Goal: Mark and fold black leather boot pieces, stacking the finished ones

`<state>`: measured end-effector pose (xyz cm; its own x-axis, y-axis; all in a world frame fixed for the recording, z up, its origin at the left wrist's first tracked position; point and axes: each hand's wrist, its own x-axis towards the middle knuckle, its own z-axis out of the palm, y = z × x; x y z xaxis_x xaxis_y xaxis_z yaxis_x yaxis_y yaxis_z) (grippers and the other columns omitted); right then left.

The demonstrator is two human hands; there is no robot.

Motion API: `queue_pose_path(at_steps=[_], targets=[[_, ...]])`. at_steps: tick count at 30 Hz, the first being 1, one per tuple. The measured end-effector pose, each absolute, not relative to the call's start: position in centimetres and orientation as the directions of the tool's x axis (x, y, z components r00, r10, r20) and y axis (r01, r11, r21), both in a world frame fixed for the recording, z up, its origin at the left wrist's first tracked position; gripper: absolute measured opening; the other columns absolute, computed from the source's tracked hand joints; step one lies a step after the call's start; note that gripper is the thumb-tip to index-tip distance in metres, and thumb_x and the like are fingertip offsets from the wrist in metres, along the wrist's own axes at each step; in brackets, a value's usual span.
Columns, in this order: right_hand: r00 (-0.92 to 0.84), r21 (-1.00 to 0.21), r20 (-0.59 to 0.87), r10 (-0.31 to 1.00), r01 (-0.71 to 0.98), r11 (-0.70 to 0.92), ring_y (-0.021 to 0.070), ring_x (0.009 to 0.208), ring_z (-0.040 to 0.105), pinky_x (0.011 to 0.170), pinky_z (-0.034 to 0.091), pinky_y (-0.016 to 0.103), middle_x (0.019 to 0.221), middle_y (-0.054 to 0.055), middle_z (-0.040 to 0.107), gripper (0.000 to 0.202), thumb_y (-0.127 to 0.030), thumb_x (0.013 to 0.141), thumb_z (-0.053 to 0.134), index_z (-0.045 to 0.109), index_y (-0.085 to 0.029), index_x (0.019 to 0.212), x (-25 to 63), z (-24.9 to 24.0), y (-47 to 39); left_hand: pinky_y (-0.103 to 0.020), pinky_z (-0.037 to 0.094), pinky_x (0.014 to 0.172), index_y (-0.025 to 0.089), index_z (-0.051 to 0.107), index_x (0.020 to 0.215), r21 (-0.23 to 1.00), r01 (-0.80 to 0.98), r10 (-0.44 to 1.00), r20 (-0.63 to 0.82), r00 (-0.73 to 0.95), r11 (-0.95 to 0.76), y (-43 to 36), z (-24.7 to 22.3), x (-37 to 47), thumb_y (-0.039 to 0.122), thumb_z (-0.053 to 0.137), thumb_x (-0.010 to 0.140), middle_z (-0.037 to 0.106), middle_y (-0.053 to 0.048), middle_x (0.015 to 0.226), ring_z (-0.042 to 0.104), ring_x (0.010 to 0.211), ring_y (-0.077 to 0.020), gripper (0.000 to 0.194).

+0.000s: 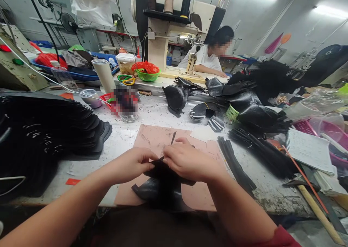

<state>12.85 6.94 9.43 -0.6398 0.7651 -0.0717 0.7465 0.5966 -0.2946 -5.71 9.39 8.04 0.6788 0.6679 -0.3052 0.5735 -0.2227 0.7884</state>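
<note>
A black leather piece [160, 191] lies at the near edge of the table, over a pinkish board [152, 134], its upper edge raised between my hands. My left hand [133, 163] pinches that edge from the left with thumb and fingers. Close beside it, my right hand [187, 158] grips the same edge from above, fingers bent. A thin dark strip [173, 137] sticks up just behind the right fingers. Part of the leather is hidden under my right hand and in shadow.
Stacked black pieces [73, 127] stand at left. Black strips [235, 163] and a wooden-handled hammer [317, 209] lie at right, near a notebook [310, 149]. Behind are shaped leather parts [176, 95], a green bowl [148, 75] and a sewing machine [157, 40]. A person [212, 55] sits beyond.
</note>
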Motion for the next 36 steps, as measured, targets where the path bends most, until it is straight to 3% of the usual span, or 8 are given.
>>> queue_pose_path(at_steps=[4, 9, 15, 20, 27, 32, 36], targets=[[-0.634, -0.263, -0.063, 0.771, 0.756, 0.600, 0.0128, 0.061, 0.051, 0.085, 0.029, 0.035, 0.067, 0.001, 0.059, 0.020, -0.017, 0.087, 0.037, 0.051, -0.016, 0.072, 12.8, 9.3, 7.1, -0.023, 0.043, 0.068, 0.019, 0.067, 0.079, 0.814, 0.547, 0.635, -0.321, 0.702, -0.194, 9.5, 8.4, -5.7, 0.022, 0.047, 0.069, 0.065, 0.000, 0.079, 0.057, 0.077, -0.0170, 0.022], [-0.634, -0.254, -0.005, 0.773, 0.749, 0.612, 0.0129, 0.062, 0.051, 0.082, 0.029, 0.033, 0.066, 0.001, 0.059, 0.018, -0.015, 0.086, 0.038, 0.051, -0.016, 0.073, 12.6, 9.2, 6.8, -0.022, 0.043, 0.067, 0.022, 0.066, 0.090, 0.829, 0.524, 0.608, -0.318, 0.728, -0.194, 9.6, 8.6, -5.7, 0.021, 0.047, 0.069, 0.064, 0.003, 0.076, 0.057, 0.073, -0.0152, 0.028], [-0.599, -0.187, 0.045, 0.799, 0.781, 0.596, 0.0158, 0.068, 0.053, 0.078, 0.029, 0.035, 0.073, 0.005, 0.061, 0.015, -0.013, 0.084, 0.040, 0.052, -0.014, 0.074, 12.3, 9.6, 6.2, -0.022, 0.041, 0.068, 0.019, 0.066, 0.082, 0.741, 0.501, 0.612, -0.155, 0.776, -0.448, 9.9, 8.8, -4.9, 0.017, 0.048, 0.068, 0.064, 0.000, 0.079, 0.056, 0.074, -0.0154, 0.022], [-0.577, -0.320, 0.063, 0.814, 0.761, 0.564, 0.0174, 0.081, 0.056, 0.082, 0.031, 0.034, 0.085, 0.005, 0.064, 0.013, -0.019, 0.079, 0.049, 0.061, -0.016, 0.075, 13.7, 10.2, 6.8, -0.023, 0.042, 0.061, 0.016, 0.063, 0.069, 0.788, 0.533, 0.675, -0.214, 0.706, -0.308, 10.0, 8.3, -4.7, 0.025, 0.049, 0.072, 0.060, 0.000, 0.065, 0.055, 0.065, -0.0148, 0.017], [-0.537, -0.476, 0.089, 0.839, 0.717, 0.509, 0.0173, 0.090, 0.056, 0.077, 0.041, 0.027, 0.098, 0.006, 0.063, 0.012, -0.012, 0.073, 0.050, 0.062, -0.016, 0.069, 14.9, 10.2, 7.6, -0.024, 0.045, 0.061, 0.017, 0.065, 0.074, 0.840, 0.521, 0.695, -0.282, 0.661, -0.154, 9.7, 8.1, -5.0, 0.030, 0.051, 0.071, 0.061, 0.000, 0.066, 0.056, 0.066, -0.0155, 0.019], [-0.529, -0.482, 0.116, 0.840, 0.710, 0.514, 0.0157, 0.085, 0.055, 0.075, 0.042, 0.026, 0.096, 0.006, 0.060, 0.012, -0.013, 0.074, 0.050, 0.062, -0.015, 0.072, 14.3, 10.1, 7.5, -0.024, 0.045, 0.066, 0.019, 0.064, 0.084, 0.831, 0.521, 0.684, -0.266, 0.679, -0.194, 9.8, 8.3, -4.7, 0.025, 0.047, 0.073, 0.064, 0.001, 0.077, 0.057, 0.074, -0.0160, 0.022], [-0.507, -0.445, 0.108, 0.855, 0.745, 0.498, 0.0147, 0.080, 0.055, 0.072, 0.041, 0.026, 0.092, 0.005, 0.059, 0.014, -0.011, 0.074, 0.048, 0.061, -0.015, 0.071, 14.1, 10.3, 7.4, -0.024, 0.042, 0.064, 0.019, 0.063, 0.078, 0.731, 0.543, 0.690, -0.138, 0.710, -0.413, 9.8, 8.6, -4.3, 0.022, 0.046, 0.073, 0.062, -0.001, 0.074, 0.056, 0.072, -0.0158, 0.019]])
